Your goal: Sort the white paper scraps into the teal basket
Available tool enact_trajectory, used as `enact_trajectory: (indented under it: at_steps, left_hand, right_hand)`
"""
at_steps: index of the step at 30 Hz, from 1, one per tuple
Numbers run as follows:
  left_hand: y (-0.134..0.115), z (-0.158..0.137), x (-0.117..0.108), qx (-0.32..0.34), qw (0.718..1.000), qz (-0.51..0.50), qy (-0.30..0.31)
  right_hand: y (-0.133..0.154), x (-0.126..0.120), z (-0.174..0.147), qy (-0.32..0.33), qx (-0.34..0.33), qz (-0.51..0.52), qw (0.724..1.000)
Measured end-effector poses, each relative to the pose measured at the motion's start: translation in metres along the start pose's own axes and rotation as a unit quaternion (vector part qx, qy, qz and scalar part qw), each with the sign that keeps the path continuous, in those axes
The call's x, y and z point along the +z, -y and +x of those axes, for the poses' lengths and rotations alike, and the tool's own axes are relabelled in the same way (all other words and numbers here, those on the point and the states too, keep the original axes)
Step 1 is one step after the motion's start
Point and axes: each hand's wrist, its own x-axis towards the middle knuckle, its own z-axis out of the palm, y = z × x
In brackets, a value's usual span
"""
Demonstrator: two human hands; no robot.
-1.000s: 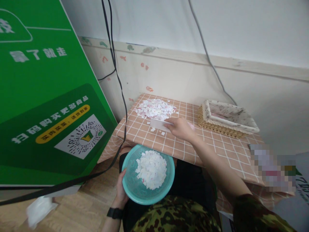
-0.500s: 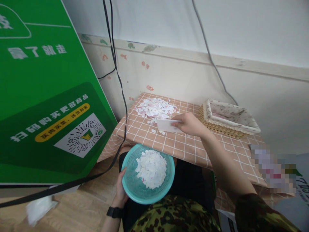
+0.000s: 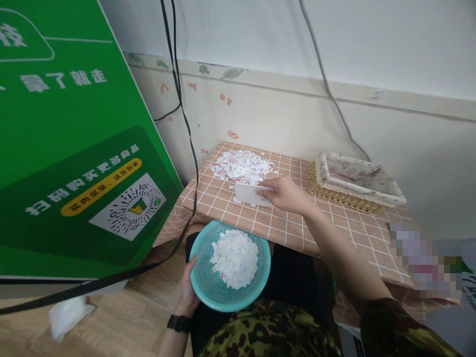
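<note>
My left hand (image 3: 189, 287) grips the left rim of a round turquoise plastic basket (image 3: 204, 245), held just below the table's front edge. Inside the basket lies a heap of small white paper scraps (image 3: 236, 259). Over the tabletop, my right hand (image 3: 285, 193) pinches a flat white card (image 3: 248, 194), its long side close to the cloth. A few loose scraps show around the card, partly hidden by it. Behind it on the table spreads a larger pile of white and pinkish paper scraps (image 3: 241, 166).
A brown checked cloth (image 3: 297, 228) covers the table, which stands against the wall. On its right side sits a lined wicker basket (image 3: 345, 198). A green sign panel (image 3: 74, 134) rises at left, with a black strap (image 3: 192, 163) hanging before it. A white bag-like thing (image 3: 69, 317) lies on the floor.
My right hand has moved the card slightly left, over the loose scraps near the pile. My left hand keeps its hold on the turquoise basket. The view has shifted a little.
</note>
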Motion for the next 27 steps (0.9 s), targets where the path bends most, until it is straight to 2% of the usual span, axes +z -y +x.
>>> enact_trajectory:
  at_steps: [16,22,27]
  left_hand:
    - [0.002,0.004,-0.005,-0.013,1.000,-0.012,0.017]
    - [0.002,0.004,-0.004,-0.012,1.000,-0.011,0.010]
    - [0.002,0.005,-0.004,-0.012,1.000,-0.008,0.005]
  right_hand:
    - [-0.004,0.018,0.017,-0.014,-0.008,0.004,1.000]
    - [0.000,0.019,0.002,-0.013,-0.016,0.001,1.000]
    - [-0.002,0.011,-0.011,-0.003,-0.005,-0.034,0.999]
